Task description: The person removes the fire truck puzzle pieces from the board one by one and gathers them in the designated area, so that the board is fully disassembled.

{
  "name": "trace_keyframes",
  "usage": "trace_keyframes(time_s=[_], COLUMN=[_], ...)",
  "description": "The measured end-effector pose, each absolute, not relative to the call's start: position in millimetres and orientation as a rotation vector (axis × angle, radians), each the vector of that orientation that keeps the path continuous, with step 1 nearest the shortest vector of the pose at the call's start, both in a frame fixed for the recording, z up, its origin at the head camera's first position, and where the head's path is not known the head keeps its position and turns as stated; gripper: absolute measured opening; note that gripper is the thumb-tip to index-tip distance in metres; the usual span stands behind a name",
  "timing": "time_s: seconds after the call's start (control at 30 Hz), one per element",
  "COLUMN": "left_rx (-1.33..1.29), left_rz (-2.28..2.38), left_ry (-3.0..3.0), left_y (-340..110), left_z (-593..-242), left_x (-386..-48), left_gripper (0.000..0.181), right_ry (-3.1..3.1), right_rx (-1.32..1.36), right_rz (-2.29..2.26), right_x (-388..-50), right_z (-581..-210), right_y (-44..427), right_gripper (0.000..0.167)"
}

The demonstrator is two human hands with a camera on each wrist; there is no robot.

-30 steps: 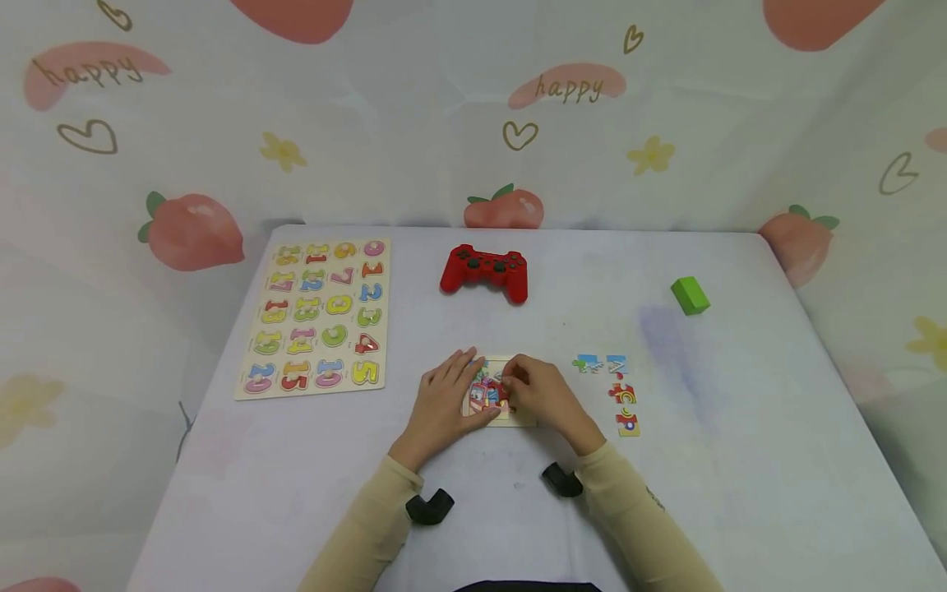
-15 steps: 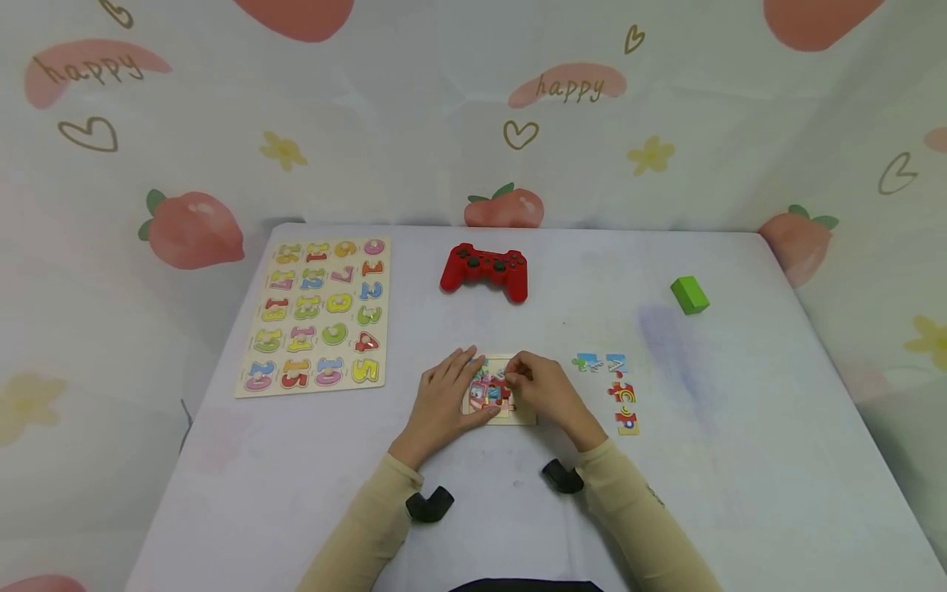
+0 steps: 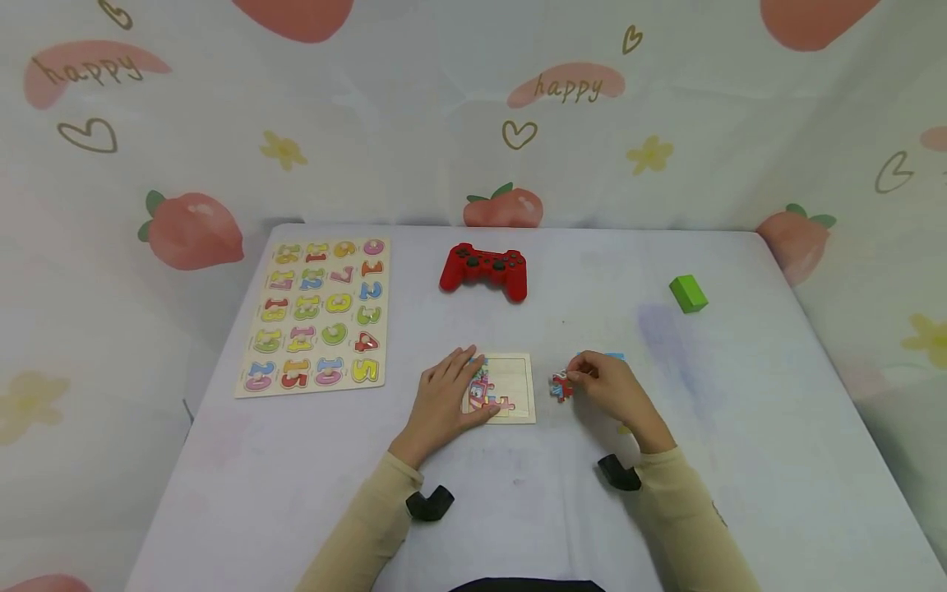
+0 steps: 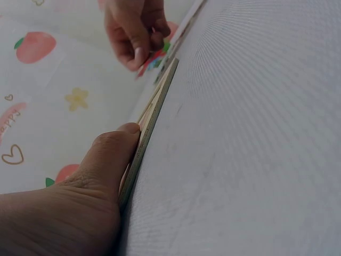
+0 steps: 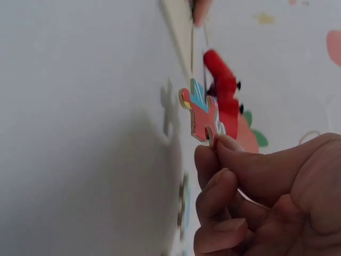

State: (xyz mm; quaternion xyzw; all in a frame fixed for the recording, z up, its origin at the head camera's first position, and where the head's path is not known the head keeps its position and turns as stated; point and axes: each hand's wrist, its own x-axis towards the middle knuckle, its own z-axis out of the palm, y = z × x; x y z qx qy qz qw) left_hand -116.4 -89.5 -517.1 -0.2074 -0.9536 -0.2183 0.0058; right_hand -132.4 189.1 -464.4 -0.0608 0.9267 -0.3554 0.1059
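A small wooden puzzle tray point(image 3: 521, 388) lies on the table, with joined picture pieces point(image 3: 481, 395) along its left and lower part. The left hand point(image 3: 442, 403) rests spread over the tray's left side, its thumb on the lower pieces; in the left wrist view that thumb point(image 4: 114, 154) presses the tray's edge. To the right of the tray, the right hand point(image 3: 614, 395) pinches a red and blue puzzle piece point(image 3: 560, 386). The right wrist view has this piece point(image 5: 201, 113) raised off the table between thumb and forefinger. The right hand largely covers the loose pieces beneath it.
A number board point(image 3: 314, 321) lies at the left of the table. A red game controller point(image 3: 484, 272) sits beyond the tray, and a green block point(image 3: 689, 293) stands at the back right. A blue loose piece point(image 3: 616, 356) shows just past the right hand.
The right hand has moved right, off the tray, carrying the red and blue piece out of it and over to the loose pieces. The left hand has stayed in place.
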Motion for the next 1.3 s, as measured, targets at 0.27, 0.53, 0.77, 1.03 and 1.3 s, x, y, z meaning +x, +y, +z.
trace_keyframes(time_s=[0.27, 0.53, 0.77, 1.03, 1.3], left_rx=[-0.647, -0.639, -0.638, -0.639, -0.636], left_rz=[-0.704, -0.713, -0.706, -0.686, -0.708], left_ry=[-2.944, -2.975, -3.003, -3.015, -3.003], left_y=[-89.4, -90.0, -90.0, -89.8, -89.5], left_z=[-519.9, -519.3, -519.2, -518.8, -518.3], left_x=[-116.2, -116.2, -116.7, -117.2, -116.6], left_gripper=[0.079, 0.079, 0.08, 0.08, 0.079], right_ry=[2.696, 2.686, 2.692, 2.725, 2.71], right_rx=[-0.168, -0.175, -0.167, -0.147, -0.163], right_rz=[-1.009, -0.965, -0.964, -0.932, -0.95], right_x=[-125.2, -126.0, -125.9, -124.7, -125.9], right_z=[-460.2, -459.7, -462.3, -464.3, -466.0], right_y=[215.8, 224.9, 224.9, 223.0, 223.6], right_gripper=[0.009, 0.007, 0.007, 0.007, 0.005])
